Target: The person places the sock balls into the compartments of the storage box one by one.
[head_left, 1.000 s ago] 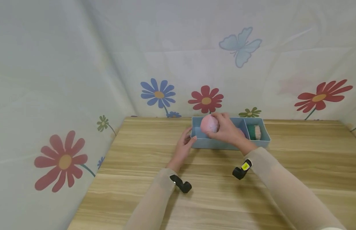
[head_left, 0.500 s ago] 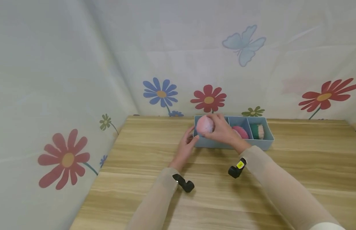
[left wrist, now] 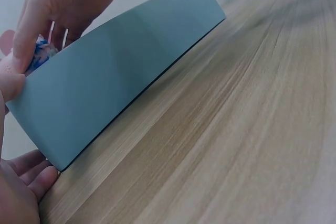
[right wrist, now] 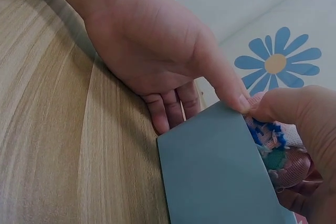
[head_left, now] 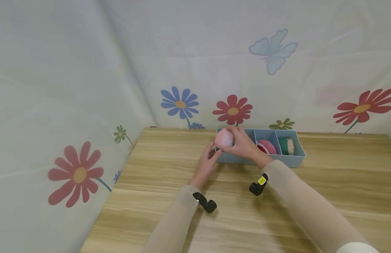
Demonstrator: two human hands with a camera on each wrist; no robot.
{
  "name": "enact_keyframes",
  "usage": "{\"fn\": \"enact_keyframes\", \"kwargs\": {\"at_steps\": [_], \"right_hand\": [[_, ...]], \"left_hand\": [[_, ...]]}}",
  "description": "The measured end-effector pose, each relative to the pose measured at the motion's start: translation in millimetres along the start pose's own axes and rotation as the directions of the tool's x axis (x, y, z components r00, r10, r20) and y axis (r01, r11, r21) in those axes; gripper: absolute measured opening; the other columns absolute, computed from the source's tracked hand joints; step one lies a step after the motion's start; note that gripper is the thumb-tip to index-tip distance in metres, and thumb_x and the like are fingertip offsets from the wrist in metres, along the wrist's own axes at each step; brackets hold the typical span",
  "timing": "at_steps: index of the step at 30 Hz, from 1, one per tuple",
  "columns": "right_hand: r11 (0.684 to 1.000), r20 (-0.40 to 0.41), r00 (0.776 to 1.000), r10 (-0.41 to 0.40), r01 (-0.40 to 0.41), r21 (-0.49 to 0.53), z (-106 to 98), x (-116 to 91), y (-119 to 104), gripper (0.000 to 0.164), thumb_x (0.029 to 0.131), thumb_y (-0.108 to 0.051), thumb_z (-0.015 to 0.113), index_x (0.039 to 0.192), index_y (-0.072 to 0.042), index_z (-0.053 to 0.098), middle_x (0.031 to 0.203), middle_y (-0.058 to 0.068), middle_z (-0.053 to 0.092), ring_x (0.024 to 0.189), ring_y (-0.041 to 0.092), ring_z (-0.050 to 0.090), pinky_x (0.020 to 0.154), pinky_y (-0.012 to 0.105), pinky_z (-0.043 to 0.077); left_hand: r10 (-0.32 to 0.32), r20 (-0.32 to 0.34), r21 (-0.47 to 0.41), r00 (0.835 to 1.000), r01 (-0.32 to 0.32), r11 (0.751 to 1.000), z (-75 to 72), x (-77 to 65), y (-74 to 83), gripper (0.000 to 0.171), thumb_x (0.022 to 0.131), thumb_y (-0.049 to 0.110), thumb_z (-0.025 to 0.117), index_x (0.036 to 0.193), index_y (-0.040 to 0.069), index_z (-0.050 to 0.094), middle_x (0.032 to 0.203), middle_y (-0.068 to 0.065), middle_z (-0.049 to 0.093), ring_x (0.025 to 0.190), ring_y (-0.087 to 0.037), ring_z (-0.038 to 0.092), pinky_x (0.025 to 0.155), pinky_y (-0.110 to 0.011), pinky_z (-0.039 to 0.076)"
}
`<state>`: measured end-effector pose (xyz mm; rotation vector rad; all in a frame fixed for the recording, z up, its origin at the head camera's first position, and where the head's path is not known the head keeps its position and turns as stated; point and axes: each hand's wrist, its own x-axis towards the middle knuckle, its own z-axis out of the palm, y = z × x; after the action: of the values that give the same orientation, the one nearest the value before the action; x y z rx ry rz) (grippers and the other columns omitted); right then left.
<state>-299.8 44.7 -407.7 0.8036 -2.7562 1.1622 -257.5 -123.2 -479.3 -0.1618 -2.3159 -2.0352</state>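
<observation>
My right hand [head_left: 243, 144] pinches a pink rolled-up sock [head_left: 224, 138] between thumb and fingers, over the left compartment of a blue-grey divided storage box [head_left: 262, 160]. In the right wrist view the rolled sock [right wrist: 272, 139] shows blue, green and white knit and loose threads, partly behind the box wall. My left hand [head_left: 204, 166] holds the box's left end, thumb at the front rim corner and fingers low against the end wall. A pink and red sock roll [head_left: 269, 147] lies in the middle compartment. Green and cream rolled knitwear [head_left: 287, 146] fills part of the right one.
The box stands on a wood-grain table [head_left: 170, 168] near its back edge. Right behind it hangs a pale curtain [head_left: 198, 52] printed with flowers and a butterfly, which also closes off the left side.
My right hand has moved left along the box with the pink rolled sock, lower at the left end, uncovering the middle compartment. My left hand stays at the box's end.
</observation>
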Motion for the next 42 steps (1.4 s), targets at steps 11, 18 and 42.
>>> {"fn": "enact_keyframes", "kwargs": {"at_steps": [11,18,42], "right_hand": [[0.999,0.007,1.0,0.009,-0.008,-0.046,3.4,-0.6,8.4,0.075,0.071,-0.031,0.078,0.133,-0.007,0.044,0.12,0.02,0.041,0.101,0.033,0.047,0.079,0.05,0.048],[0.994,0.01,1.0,0.005,-0.004,-0.105,2.4,4.7,6.1,0.073,0.072,-0.034,0.078,0.132,-0.006,0.047,0.123,0.021,0.044,0.107,0.033,0.041,0.079,0.051,0.047],[0.962,0.092,0.992,-0.086,0.106,-0.25,3.7,13.5,14.0,0.052,0.078,-0.024,0.073,0.124,-0.005,0.058,0.119,0.015,0.058,0.11,0.037,0.043,0.089,0.057,0.034]], "left_hand": [[-0.022,0.008,-0.063,1.0,0.022,0.998,3.9,-11.3,19.2,0.049,0.095,0.018,0.052,0.142,0.01,0.037,0.127,-0.018,0.051,0.115,-0.03,0.048,0.093,-0.044,0.041],[-0.035,-0.01,-0.055,0.999,0.034,0.998,3.4,-6.6,14.9,0.051,0.095,0.022,0.054,0.142,0.014,0.038,0.126,-0.016,0.052,0.115,-0.03,0.048,0.092,-0.044,0.041],[-0.031,0.025,-0.068,0.999,0.033,0.997,-2.1,-13.3,28.2,0.049,0.096,0.018,0.053,0.142,0.014,0.037,0.123,-0.017,0.05,0.11,-0.027,0.05,0.09,-0.047,0.041]]}}
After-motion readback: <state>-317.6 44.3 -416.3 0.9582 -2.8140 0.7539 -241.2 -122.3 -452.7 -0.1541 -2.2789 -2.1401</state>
